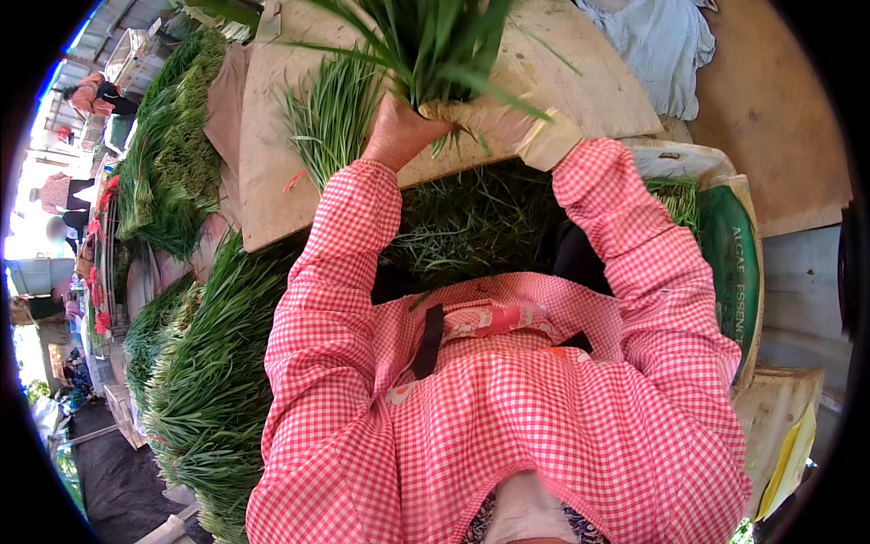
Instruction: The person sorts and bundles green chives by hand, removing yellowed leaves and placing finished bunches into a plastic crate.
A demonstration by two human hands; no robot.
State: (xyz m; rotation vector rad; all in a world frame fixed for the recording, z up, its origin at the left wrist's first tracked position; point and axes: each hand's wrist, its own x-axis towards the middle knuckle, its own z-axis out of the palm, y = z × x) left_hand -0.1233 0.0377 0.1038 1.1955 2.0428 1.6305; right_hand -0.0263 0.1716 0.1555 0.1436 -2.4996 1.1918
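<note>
Above the wooden board, a bunch of long, flat green leaves [444,45] that look like garlic chives stands between my hands, tips toward the far edge. My bare left hand [399,131] is closed around its lower left side. My right hand [489,118], in a pale glove, grips the base from the right; its fingers are partly hidden by leaves. A smaller bundle of thin green stalks [335,113] lies on the board beside my left wrist. At its near end is a red tie [294,180].
The board [580,86] has its near edge over loose green leaves [480,218]. Tall piles of green bundles [213,381] rise at my left. On the right are a green-and-tan sack [734,272] and a pale blue cloth [657,45]. Other people [95,95] are at far left.
</note>
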